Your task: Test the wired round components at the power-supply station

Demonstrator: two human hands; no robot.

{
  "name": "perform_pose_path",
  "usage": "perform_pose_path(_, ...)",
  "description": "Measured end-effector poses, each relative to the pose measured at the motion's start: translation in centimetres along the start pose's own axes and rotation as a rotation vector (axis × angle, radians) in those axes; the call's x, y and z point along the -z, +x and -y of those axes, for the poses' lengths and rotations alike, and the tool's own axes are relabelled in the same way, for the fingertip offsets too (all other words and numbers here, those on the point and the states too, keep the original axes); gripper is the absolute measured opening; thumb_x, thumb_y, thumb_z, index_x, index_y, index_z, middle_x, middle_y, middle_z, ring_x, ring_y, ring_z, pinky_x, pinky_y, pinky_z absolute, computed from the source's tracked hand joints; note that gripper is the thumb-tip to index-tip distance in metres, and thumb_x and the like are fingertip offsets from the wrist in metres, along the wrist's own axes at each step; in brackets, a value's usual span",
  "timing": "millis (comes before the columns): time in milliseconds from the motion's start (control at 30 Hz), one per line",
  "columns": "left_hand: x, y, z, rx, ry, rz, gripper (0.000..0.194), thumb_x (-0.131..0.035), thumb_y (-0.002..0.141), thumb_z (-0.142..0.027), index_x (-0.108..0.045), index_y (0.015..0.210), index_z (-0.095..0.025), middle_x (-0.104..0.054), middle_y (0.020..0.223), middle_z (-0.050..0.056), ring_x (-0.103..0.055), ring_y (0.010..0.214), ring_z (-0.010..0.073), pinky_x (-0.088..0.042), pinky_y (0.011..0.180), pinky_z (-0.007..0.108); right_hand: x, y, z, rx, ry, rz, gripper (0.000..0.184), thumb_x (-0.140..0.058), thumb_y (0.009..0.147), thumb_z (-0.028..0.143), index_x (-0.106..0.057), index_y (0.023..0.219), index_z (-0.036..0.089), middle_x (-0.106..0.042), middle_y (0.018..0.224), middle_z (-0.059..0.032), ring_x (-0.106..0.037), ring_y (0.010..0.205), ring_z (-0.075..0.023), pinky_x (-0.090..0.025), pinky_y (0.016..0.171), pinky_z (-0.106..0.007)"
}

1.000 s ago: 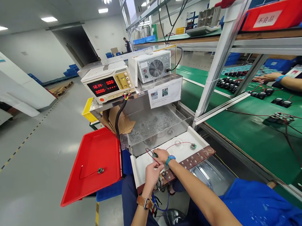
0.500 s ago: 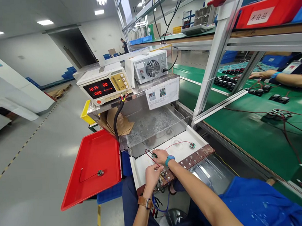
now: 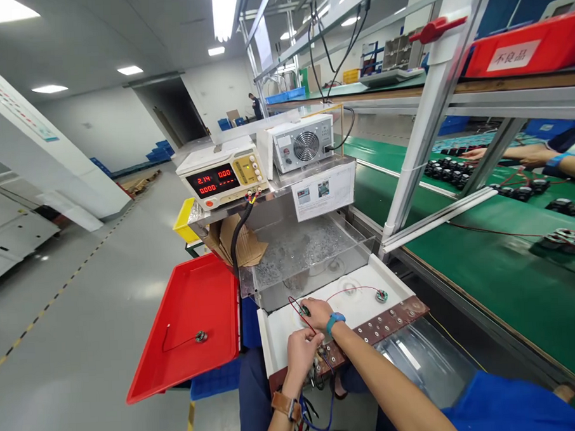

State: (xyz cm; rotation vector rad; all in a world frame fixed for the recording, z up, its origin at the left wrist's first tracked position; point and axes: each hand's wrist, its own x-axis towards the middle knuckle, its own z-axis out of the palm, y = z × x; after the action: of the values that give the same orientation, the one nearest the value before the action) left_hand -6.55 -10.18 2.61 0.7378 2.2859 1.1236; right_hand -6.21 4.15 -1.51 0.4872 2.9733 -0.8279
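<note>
My right hand, with a blue band at its wrist, grips a small round green circuit board above the white tray. A red wire loops from this board down to my left hand. My left thumb and fingers pinch the wire close to the brown terminal strip along the tray's front edge. Another small round board, with a red wire attached, lies at the tray's right side. A third board rests in the red tray on the left.
A power supply with red digits and a grey fan unit stand on a metal shelf behind the white tray. To the right, a green bench carries several black parts. A co-worker's arm reaches over it.
The whole view has shifted, so things sit lower and farther right. Both hands keep their hold on the board and wire. The co-worker's hand has moved a little.
</note>
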Motion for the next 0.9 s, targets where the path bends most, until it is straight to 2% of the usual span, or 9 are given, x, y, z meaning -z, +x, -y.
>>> perform_pose_path(367,-0.2,-0.1,0.2,-0.003,-0.012,-0.04,0.024,-0.061,0.07,-0.034,-0.073,0.063,-0.015,-0.075,0.067,0.007,-0.064,0.066,0.0197,-0.045,0.068,0.028,-0.1,0.1,0.6,-0.013,0.006,0.02,0.03,-0.058,0.08,0.032,-0.062,0.108,0.022,-0.066,0.105,-0.0071,-0.062,0.09,-0.0213,-0.036,0.074,-0.028)
perform_pose_path(533,-0.2,0.0,0.3,-0.002,-0.014,-0.034,0.026,-0.059,0.072,-0.037,-0.071,0.062,-0.016,-0.074,0.067,0.006,-0.064,0.066,0.0199,-0.046,0.068,0.029,0.2,0.1,0.7,-0.004,0.004,0.021,0.031,-0.059,0.08,0.032,-0.062,0.11,0.023,-0.067,0.108,-0.0066,-0.063,0.092,-0.0212,-0.039,0.076,-0.028)
perform_pose_path(667,-0.2,-0.1,0.2,-0.056,-0.001,-0.045,0.032,-0.055,0.075,-0.044,-0.068,0.063,-0.018,-0.073,0.066,0.007,-0.065,0.067,0.0221,-0.047,0.068,0.031,1.0,-0.3,1.4,0.023,-0.049,0.01,0.028,-0.059,0.082,0.033,-0.062,0.106,0.019,-0.069,0.107,-0.0091,-0.064,0.093,-0.0227,-0.041,0.076,-0.028)
perform_pose_path(733,-0.1,-0.2,0.3,-0.082,-0.047,-0.041,0.04,-0.052,0.076,-0.053,-0.069,0.069,-0.018,-0.074,0.068,0.008,-0.067,0.07,0.0247,-0.049,0.069,0.033,2.0,-0.6,1.8,0.04,-0.044,-0.038,0.029,-0.059,0.082,0.038,-0.062,0.104,0.02,-0.069,0.105,-0.009,-0.065,0.093,-0.023,-0.041,0.075,-0.028)
perform_pose_path(800,0.0,0.2,0.9,-0.069,-0.115,-0.037,0.048,-0.05,0.074,-0.063,-0.069,0.075,-0.019,-0.076,0.074,0.009,-0.07,0.078,0.028,-0.052,0.073,0.035,3.6,-1.1,1.3,0.008,0.014,-0.155,0.031,-0.058,0.084,0.046,-0.062,0.104,0.022,-0.071,0.1,-0.0062,-0.065,0.09,-0.0218,-0.041,0.074,-0.028)
perform_pose_path(900,0.2,1.7,2.3,0.017,-0.166,-0.041,0.057,-0.055,0.065,-0.07,-0.068,0.09,-0.02,-0.078,0.081,0.008,-0.072,0.092,0.0317,-0.055,0.085,0.039,7.7,-2.5,-1.8,-0.187,0.131,-0.409,0.034,-0.054,0.086,0.053,-0.062,0.103,0.025,-0.071,0.085,-0.0011,-0.064,0.078,-0.0183,-0.041,0.068,-0.026)
